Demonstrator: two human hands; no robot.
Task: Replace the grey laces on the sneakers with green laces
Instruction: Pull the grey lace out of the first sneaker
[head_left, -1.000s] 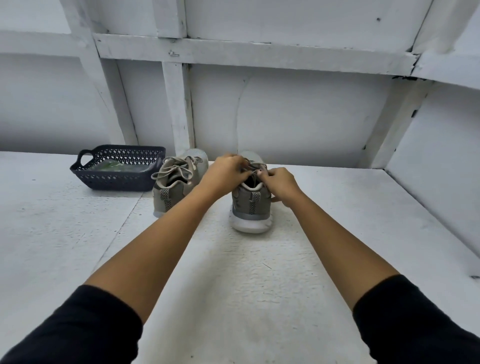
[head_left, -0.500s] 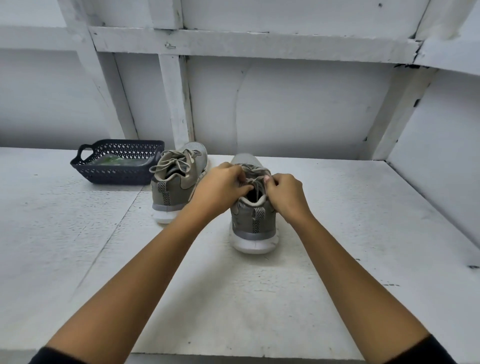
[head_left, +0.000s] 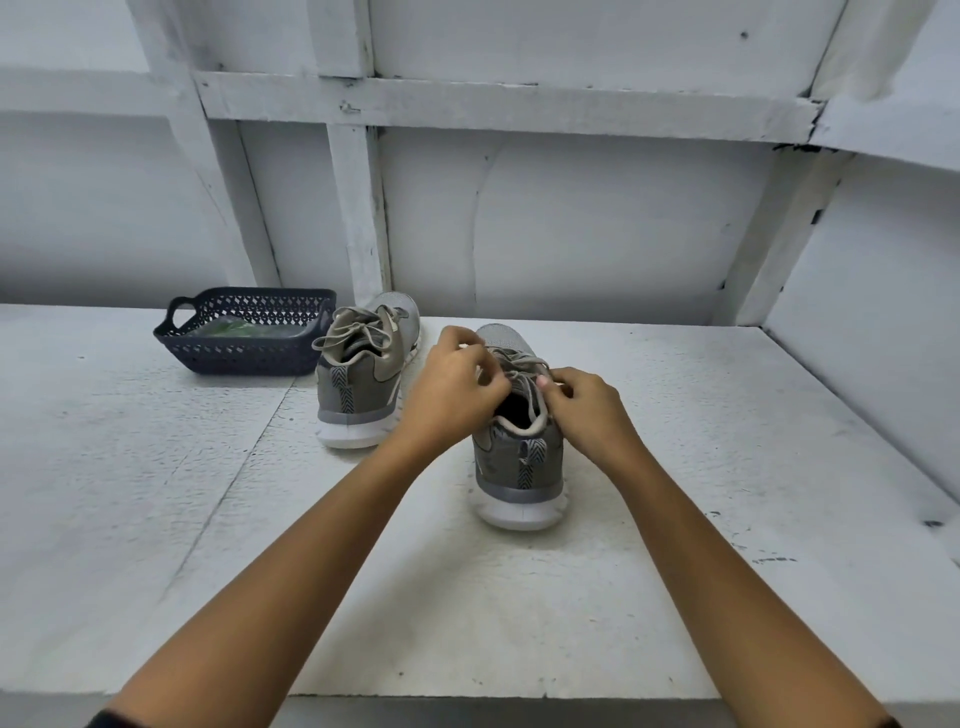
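Work is at the near sneaker (head_left: 519, 457), which stands on the bench (head_left: 156, 493) just right of centre, heel toward us and toe to the wall. Its long axis runs straight away from us, so the grey lace (head_left: 525, 362) lies on top, just beyond the collar and right under both hands. Our left hand (head_left: 452, 387) comes over from the left with its fingers (head_left: 491, 385) curled in on the bow. Our right hand (head_left: 587, 410) meets it from the right, thumb and forefinger pinched on a strand near the top eyelets (which loop each one has, we cannot make out). Both hands are equally near, and neither has to reach.

The coming move, as we judge it, is a pull outward, left and right across that axis, to undo the bow, then a loosening toward the toe.

The other sneaker (head_left: 363, 384) stands to the left and a little farther back, its lace tied. Just beside it is a dark basket (head_left: 244, 358) holding what look like the green laces (head_left: 234, 328); our left hand is the nearer to it. The task is at its start: no lace is out yet.
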